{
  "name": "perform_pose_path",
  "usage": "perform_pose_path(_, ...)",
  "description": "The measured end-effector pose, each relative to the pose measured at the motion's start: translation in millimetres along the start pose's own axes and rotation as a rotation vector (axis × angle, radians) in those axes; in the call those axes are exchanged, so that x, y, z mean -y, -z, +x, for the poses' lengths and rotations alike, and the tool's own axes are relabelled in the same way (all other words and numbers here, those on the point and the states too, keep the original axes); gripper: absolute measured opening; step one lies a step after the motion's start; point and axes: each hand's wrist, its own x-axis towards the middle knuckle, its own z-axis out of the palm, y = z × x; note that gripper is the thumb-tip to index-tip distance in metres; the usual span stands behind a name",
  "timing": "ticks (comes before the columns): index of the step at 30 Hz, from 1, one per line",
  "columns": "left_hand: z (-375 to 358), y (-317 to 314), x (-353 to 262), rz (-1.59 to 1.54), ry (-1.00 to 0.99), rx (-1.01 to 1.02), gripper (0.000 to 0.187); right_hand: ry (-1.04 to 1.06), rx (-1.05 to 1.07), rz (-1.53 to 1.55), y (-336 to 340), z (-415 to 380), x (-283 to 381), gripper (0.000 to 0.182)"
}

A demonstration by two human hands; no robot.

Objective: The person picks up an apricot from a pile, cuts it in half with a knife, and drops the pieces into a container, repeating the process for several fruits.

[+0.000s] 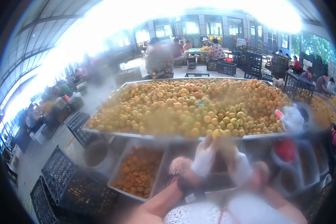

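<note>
Head view: my left grip (205, 156) pinches a yellow fruit (216, 133), best held lightly to avoid bruising; whether my blurred right grip (236, 161) closes too, I cannot tell.

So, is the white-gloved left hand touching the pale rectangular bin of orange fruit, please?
Apart: the head view shows a gap between left hand and bin.

No text, label, brand or number I can read on my feed; yellow patches (219, 38) near back windows (213, 28) too small, blurred.
</note>
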Motion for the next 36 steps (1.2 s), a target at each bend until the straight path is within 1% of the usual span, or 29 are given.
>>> perform_pose_path(1,-2,1,-3,-0.058,0.121,-0.018,0.034,0.017,0.027,-0.063,-2,2,-1,0.015)
perform_pose_path(3,-4,0,-10,-0.017,0.134,-0.014,0.034,0.033,0.048,-0.129,-2,1,0,0.016)
perform_pose_path(5,-2,1,-14,0.027,0.147,-0.006,0.034,-0.024,0.055,0.059,1,1,2,0.018)
perform_pose_path(7,0,8,-12,0.364,-0.112,0.003,0.043,-0.05,0.061,0.058,1,-2,4,0.018)
perform_pose_path(9,3,16,2,0.383,-0.101,0.004,0.047,-0.075,0.078,0.06,-2,-4,4,0.019)
perform_pose_path(10,4,17,7,0.401,-0.095,0.003,0.051,-0.119,0.094,0.021,-3,-3,3,0.02)
perform_pose_path(11,4,15,10,0.401,-0.095,0.001,0.051,-0.164,0.112,-0.018,-4,-2,2,0.021)
perform_pose_path(13,5,10,13,0.154,-0.006,-0.089,0.052,-0.155,0.101,-0.068,-9,-1,-3,0.021)
perform_pose_path(14,3,9,10,0.154,-0.008,-0.09,0.052,-0.147,0.091,-0.12,-11,0,-4,0.021)
perform_pose_path(16,-1,7,2,-0.1,0.211,-0.059,0.055,-0.14,0.096,-0.088,-12,2,-4,0.021)
perform_pose_path(17,-1,7,3,-0.1,0.211,-0.059,0.055,-0.134,0.101,-0.056,-12,3,-4,0.02)
perform_pose_path(18,0,9,4,-0.117,0.199,-0.076,0.056,-0.133,0.103,-0.055,-10,4,-3,0.02)
perform_pose_path(20,2,20,8,-0.132,0.182,-0.098,0.058,-0.014,0.062,0.003,-7,5,-1,0.019)
perform_pose_path(21,5,31,11,-0.044,0.144,-0.099,0.056,-0.012,0.065,0.006,-7,6,-4,0.019)
perform_pose_path(22,5,38,14,0.044,0.108,-0.099,0.055,-0.036,-0.035,0.143,-8,8,-9,0.018)
perform_pose_path(23,4,35,11,0.045,0.106,-0.1,0.055,-0.059,-0.137,0.279,-7,13,-7,0.017)
perform_pose_path(24,2,30,9,0.047,0.081,-0.021,0.051,-0.058,-0.137,0.28,-3,17,-2,0.017)
perform_pose_path(25,0,23,7,0.05,0.056,0.058,0.048,0.013,-0.17,0.16,5,24,6,0.016)
perform_pose_path(26,-4,16,4,0.05,0.053,0.058,0.048,0.083,-0.203,0.039,9,29,13,0.015)
perform_pose_path(27,-8,9,1,0.077,0.049,0.106,0.046,0.06,-0.249,0.131,4,32,16,0.014)
perform_pose_path(28,-12,5,-2,0.103,0.043,0.15,0.045,0.065,-0.244,0.133,4,34,17,0.014)
perform_pose_path(29,-14,5,-7,0.078,0.03,0.193,0.045,0.031,-0.196,0.203,4,35,17,0.014)
perform_pose_path(30,-13,8,-5,0.08,0.026,0.19,0.045,-0.005,-0.148,0.274,4,38,17,0.014)
perform_pose_path(31,-11,14,-1,0.2,-0.098,0.192,0.047,-0.002,-0.147,0.277,3,40,16,0.014)
perform_pose_path(32,-10,16,0,0.319,-0.22,0.191,0.048,-0.053,-0.093,0.334,2,43,13,0.015)
perform_pose_path(33,-10,20,-2,0.319,-0.219,0.188,0.048,-0.105,-0.038,0.39,1,46,13,0.015)
perform_pose_path(34,-9,26,-6,0.509,-0.264,0.207,0.05,-0.109,-0.033,0.389,1,48,16,0.015)
perform_pose_path(35,-9,29,-9,0.699,-0.31,0.225,0.052,-0.173,-0.006,0.446,0,50,24,0.015)
perform_pose_path(36,-9,30,-7,0.696,-0.308,0.222,0.052,-0.237,0.021,0.502,0,52,28,0.016)
